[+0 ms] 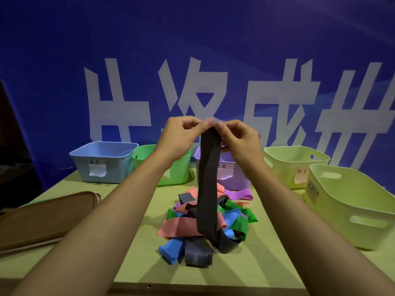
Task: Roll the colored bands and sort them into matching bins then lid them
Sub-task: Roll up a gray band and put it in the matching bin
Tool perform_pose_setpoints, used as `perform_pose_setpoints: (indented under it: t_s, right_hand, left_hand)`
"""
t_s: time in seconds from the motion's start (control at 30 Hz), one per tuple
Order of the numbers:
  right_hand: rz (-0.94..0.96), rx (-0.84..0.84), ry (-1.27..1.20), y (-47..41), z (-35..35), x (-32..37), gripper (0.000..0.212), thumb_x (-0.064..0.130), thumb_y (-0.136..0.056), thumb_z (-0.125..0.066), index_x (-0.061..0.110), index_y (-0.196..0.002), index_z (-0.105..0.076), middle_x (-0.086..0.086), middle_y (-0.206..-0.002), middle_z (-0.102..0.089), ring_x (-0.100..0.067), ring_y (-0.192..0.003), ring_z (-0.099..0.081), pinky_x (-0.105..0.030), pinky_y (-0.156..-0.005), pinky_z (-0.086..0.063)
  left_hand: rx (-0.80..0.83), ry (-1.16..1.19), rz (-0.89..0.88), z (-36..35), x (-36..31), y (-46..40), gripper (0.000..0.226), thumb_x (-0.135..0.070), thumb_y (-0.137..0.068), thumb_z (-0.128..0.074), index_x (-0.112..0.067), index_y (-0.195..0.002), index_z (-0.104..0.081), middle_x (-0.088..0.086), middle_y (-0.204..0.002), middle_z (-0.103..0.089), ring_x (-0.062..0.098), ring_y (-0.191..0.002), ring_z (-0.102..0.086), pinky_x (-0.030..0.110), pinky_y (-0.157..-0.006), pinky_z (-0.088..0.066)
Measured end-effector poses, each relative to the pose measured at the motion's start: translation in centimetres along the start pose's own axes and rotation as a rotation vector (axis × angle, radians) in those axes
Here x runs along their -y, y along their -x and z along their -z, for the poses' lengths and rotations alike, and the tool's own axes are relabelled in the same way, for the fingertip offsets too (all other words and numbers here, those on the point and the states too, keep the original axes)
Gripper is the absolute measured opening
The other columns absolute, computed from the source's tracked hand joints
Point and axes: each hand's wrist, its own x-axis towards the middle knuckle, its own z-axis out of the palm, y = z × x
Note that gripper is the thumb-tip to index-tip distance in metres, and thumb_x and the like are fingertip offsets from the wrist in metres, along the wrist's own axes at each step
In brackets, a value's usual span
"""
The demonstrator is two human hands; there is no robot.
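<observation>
A long dark grey band point(207, 184) hangs straight down from my two hands, its lower end resting on the heap. My left hand point(183, 135) and my right hand point(237, 137) pinch its top edge together, raised above the table. Below lies a loose heap of bands point(205, 223) in pink, green, blue, purple and dark grey. Along the back stand a blue bin point(102, 161), a green bin point(179, 167), a purple bin point(233, 174) and a pale yellow bin point(295, 163). Another pale yellow bin point(350, 206) sits nearer on the right.
A stack of brown lids point(44, 216) lies at the table's left side. The yellow-green table point(132, 253) ends at a front edge just below my forearms. A blue banner with large white characters point(213, 60) fills the background.
</observation>
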Motion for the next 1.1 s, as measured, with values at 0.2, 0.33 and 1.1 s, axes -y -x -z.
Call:
perform_pose_setpoints:
  t_s: [0.2, 0.33, 1.1]
  right_hand:
    - [-0.087, 0.0, -0.042, -0.1, -0.4, -0.2, 0.025, 0.039, -0.096, -0.066, 0.015, -0.094, -0.074, -0.003, -0.089, -0.075, -0.015, -0.088, -0.072, -0.035, -0.076, -0.063]
    - [-0.125, 0.021, -0.049, -0.1, -0.1, -0.1, 0.028, 0.039, -0.095, -0.066, 0.012, -0.095, -0.074, -0.005, -0.09, -0.076, -0.021, -0.089, -0.074, -0.037, -0.076, -0.064]
    - [-0.232, 0.155, -0.154, -0.7, 0.4, -1.2, 0.021, 0.015, -0.095, -0.07, 0.008, -0.115, -0.071, -0.009, -0.107, -0.076, -0.023, -0.102, -0.074, -0.034, -0.082, -0.063]
  left_hand:
    - [0.035, 0.157, 0.06, -0.4, 0.3, 0.6, 0.034, -0.043, -0.098, -0.064, -0.011, -0.099, -0.076, 0.001, -0.091, -0.078, 0.01, -0.085, -0.076, 0.025, -0.072, -0.062]
    - [0.004, 0.13, 0.041, -0.4, 0.2, 0.7, 0.032, -0.041, -0.097, -0.066, -0.01, -0.097, -0.075, 0.002, -0.088, -0.078, 0.011, -0.082, -0.076, 0.022, -0.065, -0.06]
    - [0.0, 0.261, 0.086, -0.2, 2.0, 0.0, 0.015, -0.01, -0.085, -0.081, -0.015, -0.099, -0.078, -0.003, -0.093, -0.077, 0.004, -0.087, -0.075, 0.017, -0.071, -0.057]
